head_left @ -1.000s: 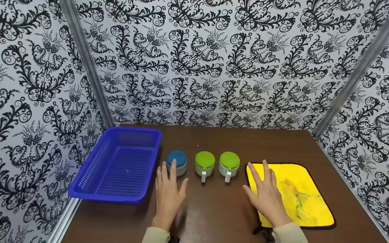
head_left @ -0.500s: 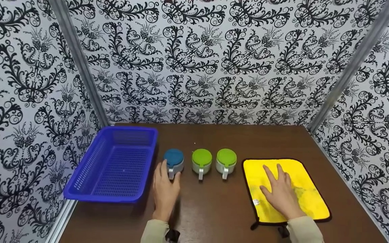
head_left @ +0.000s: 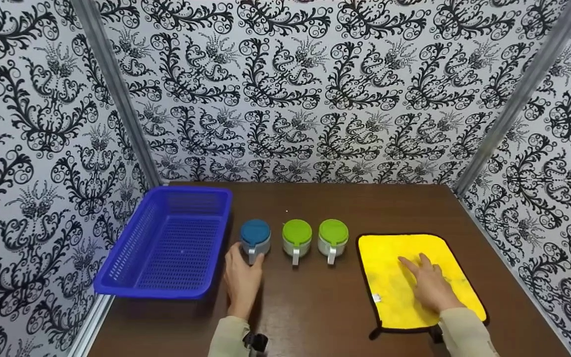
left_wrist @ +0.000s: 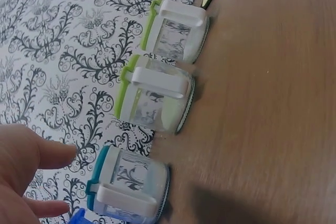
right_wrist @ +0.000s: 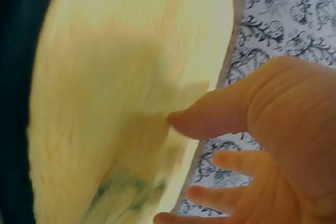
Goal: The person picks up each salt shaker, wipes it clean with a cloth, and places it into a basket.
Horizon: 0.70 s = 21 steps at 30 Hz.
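Observation:
A small clear jar with a blue lid and white handle [head_left: 256, 233] stands upright on the table, its handle facing me. My left hand [head_left: 242, 280] is just in front of it, thumb and fingers spread to either side of the handle in the head view. In the left wrist view, a gap shows between my fingertips and the jar's blue lid [left_wrist: 98, 174]. Over a yellow cloth with black edging [head_left: 382, 267] hovers my right hand [head_left: 432, 285], fingers loosely bent and holding nothing. Its shadow falls on the cloth [right_wrist: 121, 72] in the right wrist view.
Two similar jars with green lids, a middle one [head_left: 297, 232] and a right one [head_left: 333, 232], stand in line with the blue-lidded one. A blue plastic basket [head_left: 156, 292] sits at the left. Patterned walls [head_left: 285, 99] enclose the brown table [head_left: 315, 302].
My left hand has drawn down from over the blue lid to the jar's handle side. The right hand has moved rightward over the cloth, its fingers bending more. The view has shifted slightly.

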Each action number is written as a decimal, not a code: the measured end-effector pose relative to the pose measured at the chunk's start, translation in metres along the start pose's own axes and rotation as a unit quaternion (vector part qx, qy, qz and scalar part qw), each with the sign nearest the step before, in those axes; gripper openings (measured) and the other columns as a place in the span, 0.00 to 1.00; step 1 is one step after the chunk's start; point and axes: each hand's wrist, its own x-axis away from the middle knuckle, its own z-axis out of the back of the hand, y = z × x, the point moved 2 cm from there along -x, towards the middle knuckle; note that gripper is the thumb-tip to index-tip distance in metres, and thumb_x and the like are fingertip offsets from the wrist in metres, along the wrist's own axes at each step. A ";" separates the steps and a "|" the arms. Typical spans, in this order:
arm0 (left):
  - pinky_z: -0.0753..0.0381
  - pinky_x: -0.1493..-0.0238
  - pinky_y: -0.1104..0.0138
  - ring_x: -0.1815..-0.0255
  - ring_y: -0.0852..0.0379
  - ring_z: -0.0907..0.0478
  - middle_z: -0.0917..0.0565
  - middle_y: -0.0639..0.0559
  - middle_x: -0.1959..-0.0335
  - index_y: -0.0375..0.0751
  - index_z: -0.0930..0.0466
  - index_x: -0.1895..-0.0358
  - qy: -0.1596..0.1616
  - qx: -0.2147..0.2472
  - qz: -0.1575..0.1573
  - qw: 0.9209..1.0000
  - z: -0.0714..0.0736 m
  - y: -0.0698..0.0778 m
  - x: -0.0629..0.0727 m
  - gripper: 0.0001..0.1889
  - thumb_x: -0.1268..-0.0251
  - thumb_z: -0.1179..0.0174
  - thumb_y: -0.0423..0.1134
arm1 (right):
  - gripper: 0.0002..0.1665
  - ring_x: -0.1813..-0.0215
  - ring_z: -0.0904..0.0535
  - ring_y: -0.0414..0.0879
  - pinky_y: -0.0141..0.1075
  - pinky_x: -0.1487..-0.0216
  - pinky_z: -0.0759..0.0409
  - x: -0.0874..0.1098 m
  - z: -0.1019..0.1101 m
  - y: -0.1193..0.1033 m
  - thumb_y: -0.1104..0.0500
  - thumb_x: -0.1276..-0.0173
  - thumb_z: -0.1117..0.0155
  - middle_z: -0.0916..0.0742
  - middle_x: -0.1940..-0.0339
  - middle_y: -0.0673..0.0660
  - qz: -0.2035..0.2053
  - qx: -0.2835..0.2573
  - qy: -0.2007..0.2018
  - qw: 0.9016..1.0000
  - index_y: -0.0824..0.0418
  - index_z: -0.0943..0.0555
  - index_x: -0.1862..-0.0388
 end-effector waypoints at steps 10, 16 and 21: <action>0.24 0.50 0.44 0.49 0.36 0.22 0.19 0.37 0.53 0.35 0.24 0.48 -0.002 -0.011 0.029 1.000 -0.015 -0.011 -0.004 0.26 0.49 0.22 0.39 | 0.54 0.37 0.39 0.82 0.71 0.51 0.28 -0.006 -0.009 0.011 0.83 0.47 0.45 0.39 0.27 0.78 -0.006 0.022 -0.023 0.999 0.49 0.35 0.22; 0.25 0.50 0.44 0.51 0.36 0.21 0.18 0.37 0.55 0.37 0.20 0.55 -0.010 -0.021 0.053 0.998 -0.020 -0.016 -0.010 0.18 0.46 0.26 0.38 | 0.54 0.34 0.39 0.78 0.67 0.47 0.26 -0.010 -0.001 0.010 0.85 0.50 0.43 0.37 0.27 0.75 -0.016 -0.027 -0.005 0.999 0.54 0.33 0.24; 0.25 0.49 0.44 0.51 0.36 0.21 0.18 0.39 0.56 0.39 0.18 0.59 -0.021 -0.029 0.086 0.996 -0.024 -0.021 -0.014 0.13 0.47 0.28 0.37 | 0.41 0.36 0.32 0.74 0.62 0.42 0.25 -0.013 0.003 0.006 0.83 0.44 0.43 0.27 0.36 0.74 -0.015 -0.051 0.015 0.998 0.63 0.25 0.30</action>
